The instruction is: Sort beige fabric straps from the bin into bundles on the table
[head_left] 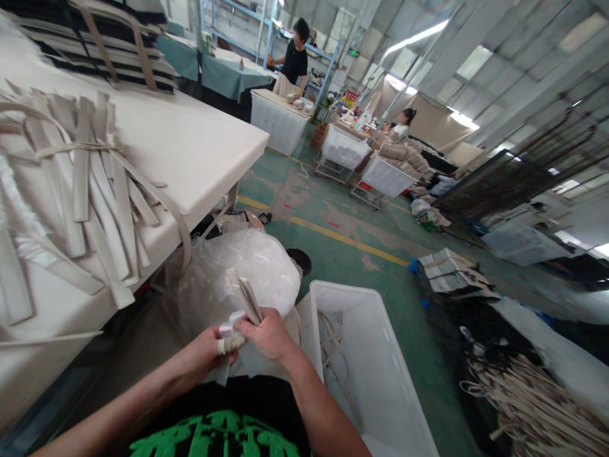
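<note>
My right hand [272,335] is closed around a small bunch of folded beige fabric straps [243,293], whose ends point up and away from me. Close against it, my left hand [209,348] is closed too, with a pale wrap around one finger. A shiny whitish piece [227,329] lies between the two hands at the left fingers; its kind is too blurred to tell. On the table to the left, a tied bundle of beige straps [88,149] lies spread, some ends hanging over the edge.
A pale-topped table [209,146] fills the left side, with stacked dark and beige pieces [124,47] on it. Clear plastic sheeting [266,260] bulges ahead. At my right stands a white bin [390,362] with several straps inside. More straps [537,393] lie far right. Two people work farther back.
</note>
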Action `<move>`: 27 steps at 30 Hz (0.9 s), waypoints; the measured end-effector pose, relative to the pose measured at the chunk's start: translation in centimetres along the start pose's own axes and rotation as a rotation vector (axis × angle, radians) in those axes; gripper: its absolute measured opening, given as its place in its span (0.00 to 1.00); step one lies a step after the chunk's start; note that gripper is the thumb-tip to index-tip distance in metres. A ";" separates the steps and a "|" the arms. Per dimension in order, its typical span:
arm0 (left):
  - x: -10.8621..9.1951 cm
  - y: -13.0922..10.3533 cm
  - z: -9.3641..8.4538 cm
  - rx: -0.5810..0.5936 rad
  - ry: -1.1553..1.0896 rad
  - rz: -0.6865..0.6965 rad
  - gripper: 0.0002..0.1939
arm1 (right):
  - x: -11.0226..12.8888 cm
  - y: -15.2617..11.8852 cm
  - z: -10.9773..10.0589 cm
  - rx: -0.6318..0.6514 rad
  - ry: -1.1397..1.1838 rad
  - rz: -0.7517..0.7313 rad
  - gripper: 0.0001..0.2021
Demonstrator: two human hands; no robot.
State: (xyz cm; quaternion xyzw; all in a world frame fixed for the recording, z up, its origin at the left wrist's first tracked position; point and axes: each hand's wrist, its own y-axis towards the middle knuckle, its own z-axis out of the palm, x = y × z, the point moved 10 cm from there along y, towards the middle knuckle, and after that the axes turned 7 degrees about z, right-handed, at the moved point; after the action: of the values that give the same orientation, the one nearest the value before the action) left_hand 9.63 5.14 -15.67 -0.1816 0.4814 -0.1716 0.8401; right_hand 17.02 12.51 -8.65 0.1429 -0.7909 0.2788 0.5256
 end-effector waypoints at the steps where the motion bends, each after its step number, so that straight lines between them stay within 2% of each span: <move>1: 0.4 -0.3 0.4 0.022 -0.038 -0.033 0.27 | 0.0 -0.1 -0.2 -0.012 -0.020 -0.009 0.10; 6: 1.0 -1.6 2.5 0.173 -0.049 -0.112 0.22 | -0.6 0.1 -2.9 -0.174 0.075 0.086 0.12; 9: 0.8 -1.2 2.8 0.163 -0.080 -0.087 0.23 | -0.5 0.0 -3.8 -0.246 0.083 0.111 0.11; 12: 0.4 -0.3 1.9 0.065 -0.123 -0.034 0.25 | -0.3 0.2 -3.5 -0.239 0.076 0.077 0.11; 16: 0.2 0.3 0.4 -0.036 -0.034 -0.006 0.29 | -0.7 0.5 -3.2 -0.253 0.074 0.040 0.12; 22: 0.2 0.6 0.5 0.029 0.258 0.004 0.27 | -1.3 0.9 -2.7 -0.257 0.002 0.026 0.12; 27: -0.7 1.0 1.5 0.076 0.381 0.073 0.24 | -1.1 1.1 -2.7 -0.266 -0.029 0.032 0.13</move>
State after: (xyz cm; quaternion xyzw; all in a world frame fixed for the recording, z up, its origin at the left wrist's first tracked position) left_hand 10.73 6.54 -14.88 -0.0965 0.6310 -0.1904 0.7458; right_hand 18.96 14.94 -9.16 0.0633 -0.8307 0.1775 0.5238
